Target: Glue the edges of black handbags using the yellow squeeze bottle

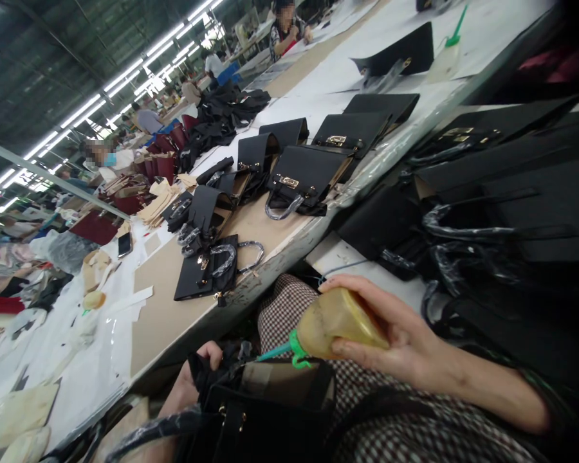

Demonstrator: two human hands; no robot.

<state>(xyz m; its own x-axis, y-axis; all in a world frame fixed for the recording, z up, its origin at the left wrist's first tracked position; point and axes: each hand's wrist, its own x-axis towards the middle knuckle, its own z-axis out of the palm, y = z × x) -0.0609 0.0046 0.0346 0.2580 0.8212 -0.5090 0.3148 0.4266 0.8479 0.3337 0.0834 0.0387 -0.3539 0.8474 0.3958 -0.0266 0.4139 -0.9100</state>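
My right hand (390, 334) is wrapped round a yellowish glue bottle (338, 321) with a green collar and a long thin nozzle. The bottle is tilted, its nozzle tip down at the opening of a black handbag (270, 418) on my lap. Whether glue comes out cannot be seen. My left hand (193, 373) grips the bag's edge on the far left side, with its fingers partly hidden behind black material. A plastic-wrapped handle (159, 431) of this bag curves toward the lower left, and gold-coloured fittings show on its front.
Several black handbags (299, 173) with wrapped handles stand along the table (164, 315). More black bags (511, 193) are piled at my right. A phone (125, 244), another glue bottle (94, 299) and paper strips lie further left. Co-workers (289, 32) sit across the table.
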